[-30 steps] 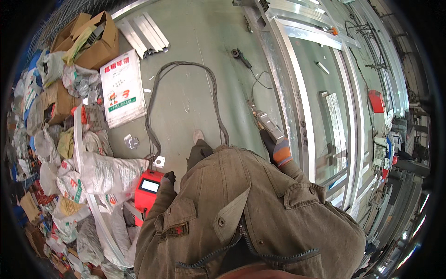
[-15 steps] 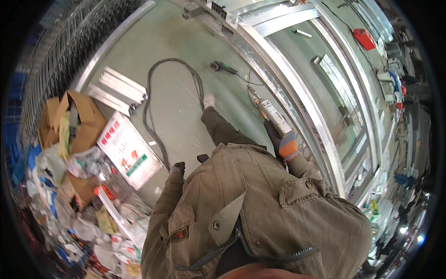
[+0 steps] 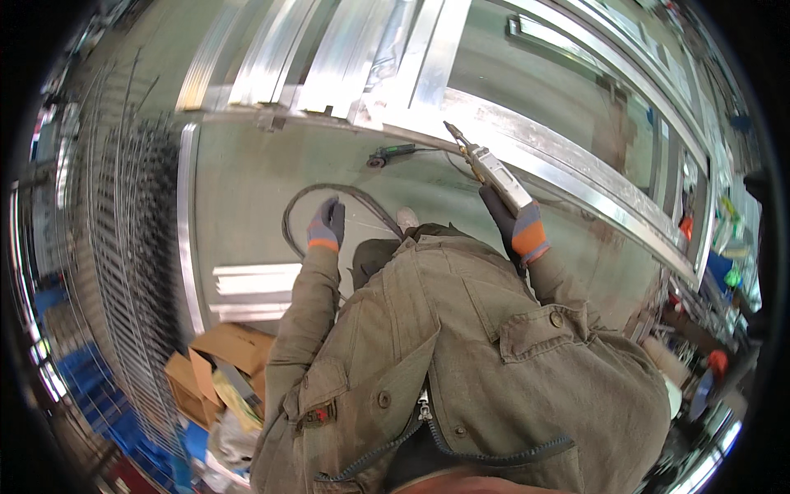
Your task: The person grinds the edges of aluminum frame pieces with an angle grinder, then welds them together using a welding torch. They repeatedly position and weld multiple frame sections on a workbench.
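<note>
My right hand (image 3: 508, 221), in a grey and orange glove, grips a silver welding gun (image 3: 504, 181). Its narrow nozzle points up and away, close to the near beam of a large silver metal frame (image 3: 568, 169). Whether the nozzle touches the beam I cannot tell. My left hand (image 3: 327, 224), gloved the same way, hangs in front of me over a dark looped cable (image 3: 290, 216). Its fingers are loosely bent, and I see nothing in them. A black and green angle grinder (image 3: 392, 154) lies on the floor beyond the cable, beside the frame.
Silver bars (image 3: 346, 66) lie side by side at the far left of the frame. Wire mesh panels (image 3: 136, 247) stand at the left, next to a long metal rail (image 3: 189, 222). Pale metal strips (image 3: 257, 281) and an open cardboard box (image 3: 234, 350) sit near my left arm.
I have turned, so the frame now runs across ahead of me and the mesh stands along the left. My left hand has risen forward; the welding gun stays in my right hand.
</note>
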Action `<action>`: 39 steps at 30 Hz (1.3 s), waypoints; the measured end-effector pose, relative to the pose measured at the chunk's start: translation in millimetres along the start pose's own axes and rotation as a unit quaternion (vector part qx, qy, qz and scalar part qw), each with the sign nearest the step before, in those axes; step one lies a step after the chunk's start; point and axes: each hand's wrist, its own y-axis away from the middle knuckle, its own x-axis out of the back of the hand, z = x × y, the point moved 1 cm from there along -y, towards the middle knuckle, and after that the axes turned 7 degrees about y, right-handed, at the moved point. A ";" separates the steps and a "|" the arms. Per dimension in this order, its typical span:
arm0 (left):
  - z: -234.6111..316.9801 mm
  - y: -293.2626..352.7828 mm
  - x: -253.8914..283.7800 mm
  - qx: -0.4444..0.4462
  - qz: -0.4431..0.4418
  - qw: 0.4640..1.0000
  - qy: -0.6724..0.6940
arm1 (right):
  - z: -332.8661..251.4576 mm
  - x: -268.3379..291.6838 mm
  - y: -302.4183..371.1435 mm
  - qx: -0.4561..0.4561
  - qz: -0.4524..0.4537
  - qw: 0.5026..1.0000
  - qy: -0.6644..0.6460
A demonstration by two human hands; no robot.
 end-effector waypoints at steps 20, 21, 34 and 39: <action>244.0 -509.6 -89.7 -0.552 -0.244 0.779 -0.172 | -210.1 -210.5 -70.2 -0.362 0.338 0.835 0.239; 243.4 -514.0 -92.0 -0.547 -0.274 0.772 -0.173 | -225.1 -223.0 -75.9 -0.367 0.339 0.830 0.250; 239.7 -514.5 -98.0 -0.625 -0.233 0.724 -0.174 | -288.6 -307.2 -98.4 -0.539 0.433 0.722 -0.043; 242.2 -511.1 -99.0 -0.629 -0.215 0.719 -0.203 | -267.5 -320.1 -113.7 -0.467 0.444 0.764 -0.023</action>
